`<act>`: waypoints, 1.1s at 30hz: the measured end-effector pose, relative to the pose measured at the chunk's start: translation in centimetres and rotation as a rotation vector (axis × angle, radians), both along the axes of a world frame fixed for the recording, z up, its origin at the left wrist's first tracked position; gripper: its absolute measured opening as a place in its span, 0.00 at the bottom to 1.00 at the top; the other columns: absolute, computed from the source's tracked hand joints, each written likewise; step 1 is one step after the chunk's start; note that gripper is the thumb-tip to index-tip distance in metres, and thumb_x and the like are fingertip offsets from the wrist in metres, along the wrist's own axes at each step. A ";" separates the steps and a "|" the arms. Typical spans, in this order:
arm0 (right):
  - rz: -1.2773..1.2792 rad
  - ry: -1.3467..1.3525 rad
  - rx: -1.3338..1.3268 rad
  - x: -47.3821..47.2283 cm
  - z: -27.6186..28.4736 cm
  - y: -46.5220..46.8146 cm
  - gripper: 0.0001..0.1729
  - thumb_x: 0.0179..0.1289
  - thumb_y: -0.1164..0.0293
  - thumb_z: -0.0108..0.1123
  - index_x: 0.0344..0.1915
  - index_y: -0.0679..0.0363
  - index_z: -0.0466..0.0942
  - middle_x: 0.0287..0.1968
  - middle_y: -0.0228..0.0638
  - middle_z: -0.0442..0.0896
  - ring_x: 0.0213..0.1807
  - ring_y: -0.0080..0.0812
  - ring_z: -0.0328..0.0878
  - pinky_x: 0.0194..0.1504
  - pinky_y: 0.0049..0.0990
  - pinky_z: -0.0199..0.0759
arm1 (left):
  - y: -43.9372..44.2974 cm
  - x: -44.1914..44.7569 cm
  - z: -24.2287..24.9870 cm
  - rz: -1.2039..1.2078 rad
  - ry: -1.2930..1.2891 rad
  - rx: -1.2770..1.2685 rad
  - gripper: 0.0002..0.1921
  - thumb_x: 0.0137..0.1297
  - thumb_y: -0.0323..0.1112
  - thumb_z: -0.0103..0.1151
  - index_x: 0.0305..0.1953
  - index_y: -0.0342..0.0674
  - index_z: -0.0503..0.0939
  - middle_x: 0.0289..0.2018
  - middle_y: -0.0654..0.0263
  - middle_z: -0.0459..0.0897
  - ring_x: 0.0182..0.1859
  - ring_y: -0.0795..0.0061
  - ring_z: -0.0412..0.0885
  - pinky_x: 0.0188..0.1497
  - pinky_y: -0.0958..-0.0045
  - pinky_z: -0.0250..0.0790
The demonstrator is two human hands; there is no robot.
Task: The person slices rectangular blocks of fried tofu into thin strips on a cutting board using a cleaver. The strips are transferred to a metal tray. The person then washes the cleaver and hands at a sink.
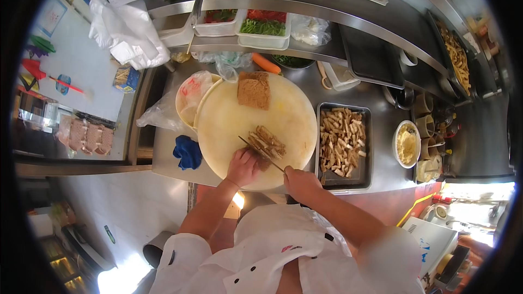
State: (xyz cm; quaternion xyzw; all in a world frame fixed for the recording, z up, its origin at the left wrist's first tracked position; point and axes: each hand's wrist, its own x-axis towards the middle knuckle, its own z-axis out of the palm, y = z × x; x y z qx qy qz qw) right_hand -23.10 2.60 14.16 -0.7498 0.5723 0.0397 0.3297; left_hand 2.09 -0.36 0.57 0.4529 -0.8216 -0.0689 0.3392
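Observation:
A knife (pixel 261 153) is gripped at its handle by my right hand (pixel 300 183), its blade slanting over the round cutting board (pixel 220 110). Against the near side of the blade, my left hand (pixel 244 168) presses on a brown food piece (pixel 264 164), mostly hidden by fingers and blade. Cut brown strips (pixel 269 141) lie just beyond the blade. A brown, rough-textured slab (pixel 254 90) rests at the board's far edge. To the right of the board, a metal tray (pixel 369 147) holds many cut brown pieces (pixel 341 139).
A blue cloth (pixel 188 152) and a plastic-covered round tub (pixel 192 98) are left of the board. Behind it are a carrot (pixel 265 63) and a steel shelf (pixel 318 6) with tubs of chopped vegetables (pixel 263 28). A bowl of yellowish food (pixel 407 143) stands right of the tray.

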 end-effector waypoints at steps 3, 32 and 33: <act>-0.013 0.024 0.014 1.0 -0.9 0.1 0.15 0.84 0.61 0.50 0.46 0.62 0.73 0.33 0.54 0.89 0.37 0.62 0.89 0.42 0.58 0.83 | -0.1 0.0 0.0 -0.009 -0.002 0.008 0.14 0.59 0.35 0.66 0.47 0.43 0.86 0.51 0.61 0.84 0.57 0.51 0.80 0.58 0.51 0.77; 0.030 0.032 -0.043 2.4 -5.0 -2.8 0.15 0.84 0.60 0.52 0.49 0.61 0.75 0.40 0.57 0.90 0.41 0.63 0.89 0.46 0.59 0.83 | 0.5 1.0 0.7 -0.045 -0.005 0.053 0.15 0.60 0.32 0.69 0.50 0.42 0.86 0.52 0.60 0.84 0.57 0.52 0.81 0.62 0.54 0.77; 0.040 0.025 -0.046 1.9 -4.3 -2.9 0.15 0.84 0.59 0.52 0.49 0.61 0.75 0.40 0.57 0.90 0.41 0.63 0.89 0.46 0.59 0.83 | 0.6 1.2 0.7 -0.027 -0.018 0.043 0.16 0.61 0.32 0.69 0.51 0.43 0.86 0.53 0.61 0.85 0.58 0.53 0.80 0.63 0.55 0.76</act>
